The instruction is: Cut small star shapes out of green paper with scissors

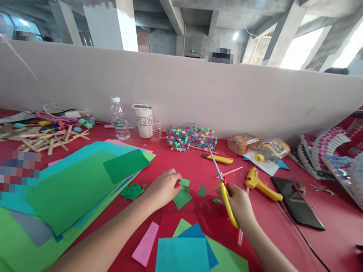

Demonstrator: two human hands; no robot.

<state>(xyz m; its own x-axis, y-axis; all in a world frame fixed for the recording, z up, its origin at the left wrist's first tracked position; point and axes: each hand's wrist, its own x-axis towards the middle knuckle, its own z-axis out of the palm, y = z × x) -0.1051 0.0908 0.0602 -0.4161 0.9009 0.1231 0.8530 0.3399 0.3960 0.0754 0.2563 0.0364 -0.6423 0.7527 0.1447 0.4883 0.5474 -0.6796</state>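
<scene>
My left hand (164, 189) is closed in a pinch on a small green paper piece (185, 182). Just below its fingertips, a larger green square (182, 200) lies on the red table. My right hand (240, 204) is wrapped round yellow-handled scissors (227, 201), their metal blades pointing up and to the left. Between the two hands lie small green stars (202, 191), and another bunch of stars (216, 200) is beside my right fingertips. A pile of dark green cut pieces (132, 191) sits left of my left wrist.
Large coloured sheets (75, 185) cover the left side; smaller sheets (184, 262) lie in front. Star-covered balls (177, 138), a water bottle (120, 121) and a cup (142, 121) line the back. Rightward are a yellow cutter (222, 159), a corded glue gun (262, 185) and a black phone (297, 203).
</scene>
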